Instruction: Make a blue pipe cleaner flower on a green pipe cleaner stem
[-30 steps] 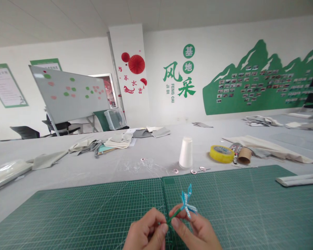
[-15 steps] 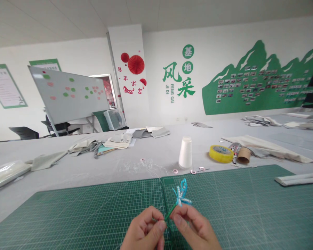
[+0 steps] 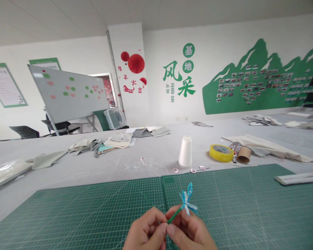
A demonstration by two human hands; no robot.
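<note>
A small blue flower shape with pale beads (image 3: 187,201) tops a green stem (image 3: 175,215), tilted up to the right. My left hand (image 3: 148,229) pinches the stem's lower end between thumb and fingers. Close against it, my right hand (image 3: 189,229) has its thumb and fingers closed at the stem too, with its fingers behind the stem, below the flower. Both hands are above the green cutting mats (image 3: 94,211), near the seam between them.
Behind the mats stand a white thread cone (image 3: 185,152), a yellow tape roll (image 3: 221,153) and a brown cardboard core (image 3: 243,155). Pink rings (image 3: 193,171) and loose clear thread (image 3: 138,165) lie nearby. Cloth pieces (image 3: 117,140) are farther back on the grey table (image 3: 156,149).
The flower has shifted slightly right and down and turned. My right hand has slid down the stem, so its thumb now meets my left thumb.
</note>
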